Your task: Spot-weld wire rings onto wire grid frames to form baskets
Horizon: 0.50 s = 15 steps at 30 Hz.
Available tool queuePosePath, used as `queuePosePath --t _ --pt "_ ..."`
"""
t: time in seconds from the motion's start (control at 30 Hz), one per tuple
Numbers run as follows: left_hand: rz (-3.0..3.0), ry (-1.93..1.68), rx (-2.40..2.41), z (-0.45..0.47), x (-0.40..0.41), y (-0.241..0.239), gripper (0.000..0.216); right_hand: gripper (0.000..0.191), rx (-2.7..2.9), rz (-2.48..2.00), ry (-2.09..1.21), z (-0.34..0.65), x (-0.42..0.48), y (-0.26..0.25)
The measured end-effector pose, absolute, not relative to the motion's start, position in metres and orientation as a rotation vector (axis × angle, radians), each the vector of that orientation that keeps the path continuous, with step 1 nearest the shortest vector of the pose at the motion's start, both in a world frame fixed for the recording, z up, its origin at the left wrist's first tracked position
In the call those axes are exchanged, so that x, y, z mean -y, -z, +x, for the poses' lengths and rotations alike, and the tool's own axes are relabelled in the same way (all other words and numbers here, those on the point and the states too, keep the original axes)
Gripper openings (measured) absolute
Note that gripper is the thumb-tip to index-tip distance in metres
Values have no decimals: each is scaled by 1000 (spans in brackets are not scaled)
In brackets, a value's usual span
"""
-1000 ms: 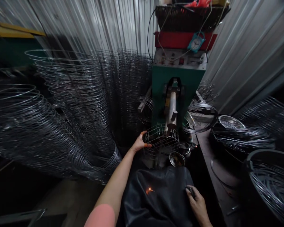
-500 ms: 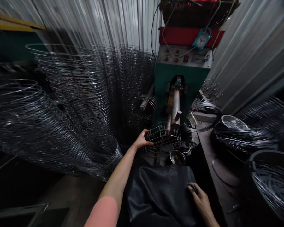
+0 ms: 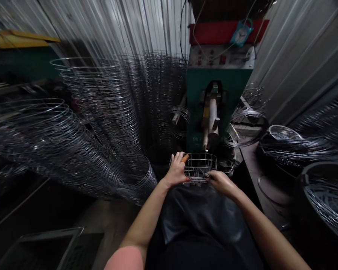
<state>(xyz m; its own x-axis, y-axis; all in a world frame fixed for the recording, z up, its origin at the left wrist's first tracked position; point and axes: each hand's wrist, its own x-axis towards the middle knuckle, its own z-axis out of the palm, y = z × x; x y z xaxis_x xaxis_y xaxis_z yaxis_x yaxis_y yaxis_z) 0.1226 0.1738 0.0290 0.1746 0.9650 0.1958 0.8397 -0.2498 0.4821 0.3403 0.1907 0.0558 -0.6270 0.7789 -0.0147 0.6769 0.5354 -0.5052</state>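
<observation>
A small wire basket (image 3: 200,167) sits in front of me, below the arm of a green welding machine (image 3: 218,93). My left hand (image 3: 177,169) grips the basket's left side, fingers wrapped over its rim, with orange covers on two fingertips. My right hand (image 3: 221,182) is closed at the basket's near right edge, pinching a thin wire piece (image 3: 207,175) against it. A black apron (image 3: 205,221) covers my lap beneath both arms.
Tall stacks of wire rings (image 3: 95,112) fill the left side and back. More wire coils (image 3: 298,148) and a dark tub (image 3: 326,198) of rings stand on the right. Corrugated metal walls (image 3: 298,56) close the space. A flat tray (image 3: 50,247) lies on the floor at lower left.
The basket has come off the machine arm, lower and nearer to me. My right hand rose from my lap to the basket's right edge. The camera tilted down.
</observation>
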Motion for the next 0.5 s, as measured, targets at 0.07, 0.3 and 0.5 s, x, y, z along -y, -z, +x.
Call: queuePosePath --t 0.07,0.3,0.5 --pt "2241 -639 -1692 131 -173 -34 98 19 2577 -1333 -556 333 -195 -47" --pt "2202 -619 -1656 144 -180 -41 96 18 2416 -1280 -402 341 -196 -28" --pt "2160 -596 -1651 147 -188 -43 96 32 2563 -1151 -546 355 -194 -42"
